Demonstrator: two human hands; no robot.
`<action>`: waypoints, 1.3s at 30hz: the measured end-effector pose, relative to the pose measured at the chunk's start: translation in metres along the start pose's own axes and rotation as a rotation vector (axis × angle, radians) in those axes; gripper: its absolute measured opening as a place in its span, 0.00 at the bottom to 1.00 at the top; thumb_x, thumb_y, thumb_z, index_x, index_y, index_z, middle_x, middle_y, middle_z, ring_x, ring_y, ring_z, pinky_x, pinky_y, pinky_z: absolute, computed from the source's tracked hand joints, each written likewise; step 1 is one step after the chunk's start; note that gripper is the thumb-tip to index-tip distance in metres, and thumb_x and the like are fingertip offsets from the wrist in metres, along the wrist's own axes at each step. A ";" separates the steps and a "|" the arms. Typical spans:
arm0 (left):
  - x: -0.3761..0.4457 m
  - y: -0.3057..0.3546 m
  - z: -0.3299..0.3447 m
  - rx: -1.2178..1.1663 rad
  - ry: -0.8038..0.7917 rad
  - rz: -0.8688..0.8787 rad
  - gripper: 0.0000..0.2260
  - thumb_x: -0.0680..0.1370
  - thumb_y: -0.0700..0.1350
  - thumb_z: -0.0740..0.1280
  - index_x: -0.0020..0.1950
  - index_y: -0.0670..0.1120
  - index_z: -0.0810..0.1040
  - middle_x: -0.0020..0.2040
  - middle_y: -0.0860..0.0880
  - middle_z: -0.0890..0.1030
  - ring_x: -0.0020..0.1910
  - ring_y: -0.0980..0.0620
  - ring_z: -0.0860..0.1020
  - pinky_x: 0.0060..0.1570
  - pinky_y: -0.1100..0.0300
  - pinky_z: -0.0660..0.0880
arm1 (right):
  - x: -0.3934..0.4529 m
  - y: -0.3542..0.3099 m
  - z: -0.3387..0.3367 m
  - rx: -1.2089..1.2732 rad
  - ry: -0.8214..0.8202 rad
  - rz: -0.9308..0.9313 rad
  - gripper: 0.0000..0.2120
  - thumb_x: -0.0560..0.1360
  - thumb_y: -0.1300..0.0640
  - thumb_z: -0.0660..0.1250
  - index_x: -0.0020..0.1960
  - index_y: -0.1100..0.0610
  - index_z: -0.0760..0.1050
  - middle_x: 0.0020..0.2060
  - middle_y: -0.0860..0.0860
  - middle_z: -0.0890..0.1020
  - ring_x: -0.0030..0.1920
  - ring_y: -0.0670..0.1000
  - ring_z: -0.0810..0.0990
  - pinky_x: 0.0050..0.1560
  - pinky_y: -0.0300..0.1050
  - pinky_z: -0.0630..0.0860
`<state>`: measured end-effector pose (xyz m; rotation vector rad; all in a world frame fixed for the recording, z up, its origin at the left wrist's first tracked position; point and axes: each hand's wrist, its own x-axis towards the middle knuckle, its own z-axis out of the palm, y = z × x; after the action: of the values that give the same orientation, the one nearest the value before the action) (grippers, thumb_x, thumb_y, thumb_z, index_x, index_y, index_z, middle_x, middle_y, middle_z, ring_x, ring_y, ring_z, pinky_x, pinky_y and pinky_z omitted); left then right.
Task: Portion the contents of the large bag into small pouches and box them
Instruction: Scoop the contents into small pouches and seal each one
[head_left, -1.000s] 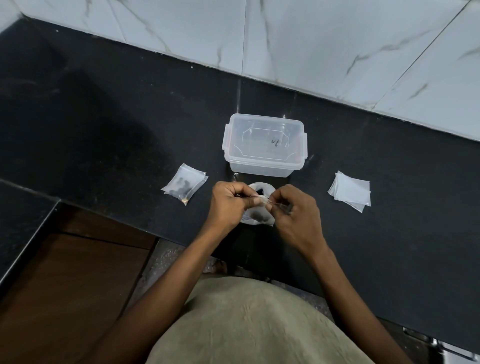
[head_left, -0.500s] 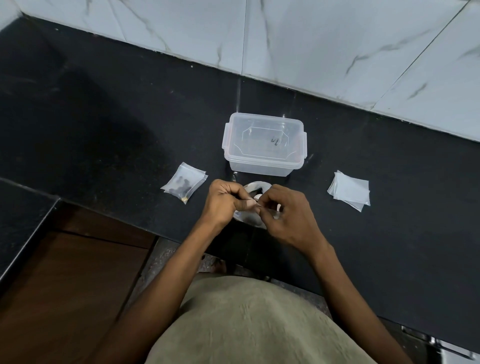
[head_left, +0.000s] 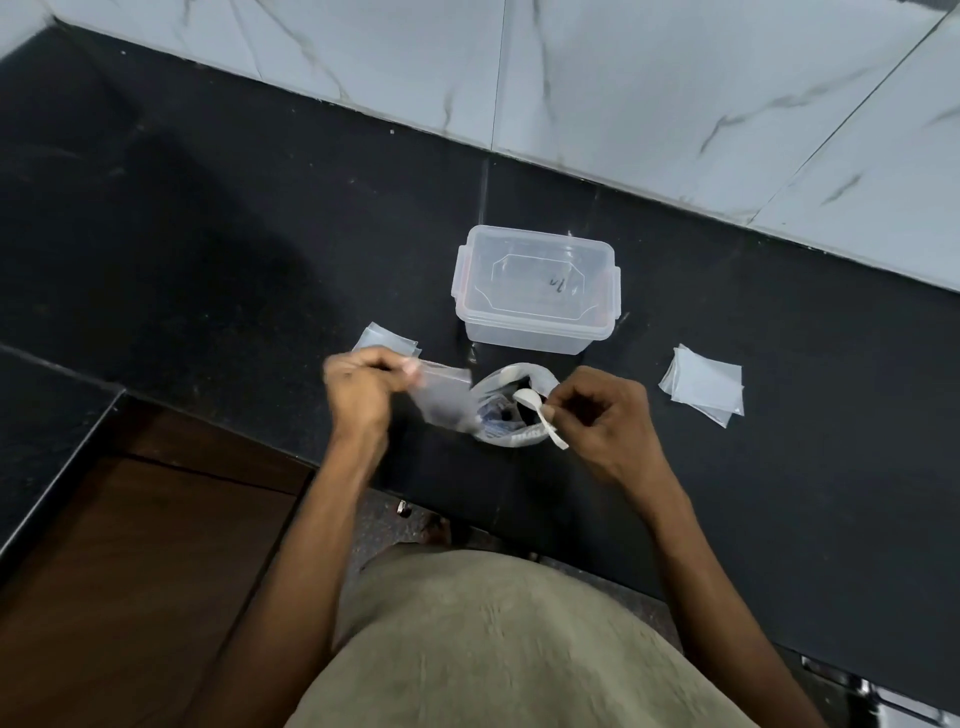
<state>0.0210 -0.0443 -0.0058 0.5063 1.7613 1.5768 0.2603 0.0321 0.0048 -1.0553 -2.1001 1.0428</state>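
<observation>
- Clear small pouch (head_left: 441, 397), centre frame: pinched in left hand (head_left: 363, 392), drawn leftward off the large bag (head_left: 511, 410) since a moment before; filled, seemingly.
- White spoon (head_left: 540, 415): gripped by right hand (head_left: 602, 415).
- Box (head_left: 535, 296), above: lidded, awaiting pouches.

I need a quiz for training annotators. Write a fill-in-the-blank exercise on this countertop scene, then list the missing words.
1. The right hand pinches a small white plastic ____ over the open large bag.
2. The left hand holds a small clear plastic ____ by its top edge.
3. The lid of the clear plastic box is ____.
4. The stack of empty clear pouches lies on the box's ____ side.

Missing words: spoon; pouch; on; right
</observation>
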 end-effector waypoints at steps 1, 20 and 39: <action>0.008 0.002 -0.013 0.005 0.027 0.016 0.18 0.70 0.25 0.70 0.28 0.46 0.81 0.26 0.54 0.81 0.28 0.57 0.77 0.35 0.65 0.75 | -0.001 0.004 -0.007 0.017 0.020 0.037 0.07 0.71 0.65 0.76 0.38 0.58 0.81 0.33 0.46 0.81 0.32 0.43 0.77 0.36 0.36 0.72; 0.028 0.001 -0.050 0.103 -0.322 -0.052 0.14 0.77 0.31 0.69 0.36 0.45 0.86 0.34 0.50 0.86 0.32 0.55 0.77 0.33 0.65 0.74 | 0.041 -0.022 0.072 0.009 -0.148 0.021 0.12 0.70 0.55 0.79 0.52 0.54 0.83 0.43 0.45 0.84 0.41 0.44 0.82 0.43 0.33 0.77; 0.056 -0.046 -0.077 0.467 0.065 0.186 0.08 0.73 0.33 0.74 0.46 0.45 0.83 0.45 0.48 0.83 0.41 0.52 0.81 0.47 0.54 0.81 | 0.097 -0.022 0.179 0.217 -0.151 0.583 0.08 0.75 0.62 0.73 0.38 0.57 0.78 0.31 0.56 0.83 0.30 0.50 0.82 0.34 0.45 0.80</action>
<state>-0.0644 -0.0667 -0.0632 0.8696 2.1966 1.3055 0.0660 0.0347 -0.0607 -1.5588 -1.7648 1.6268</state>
